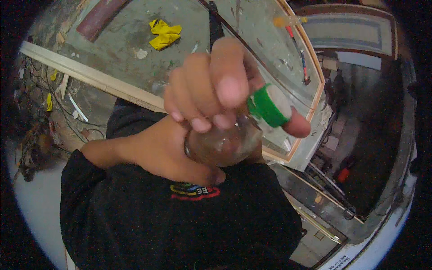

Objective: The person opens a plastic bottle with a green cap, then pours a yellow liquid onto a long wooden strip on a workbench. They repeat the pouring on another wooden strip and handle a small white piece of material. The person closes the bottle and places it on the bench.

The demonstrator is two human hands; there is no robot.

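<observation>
In front of my lap I hold a clear, rounded plastic bottle [222,146]. My left hand [155,146] reaches in from the left and wraps it, thumb lying along its near side. Behind and above it is my right hand [207,78], its fingers curled toward me over the bottle and its thumb out to the right. Between the index finger and thumb of that hand sits a green cap [272,105] with a pale round face. The cap looks apart from the bottle, though fingers hide part of the gap. Slight blur softens the fingertips.
Crumpled yellow material [164,33] and a dark red pipe [96,20] lie on the grey floor ahead. A long wooden strip [94,80] crosses at left. To the right are a wood-edged frame [321,83], a bottle of orange liquid [290,21] and a red-handled tool [304,60].
</observation>
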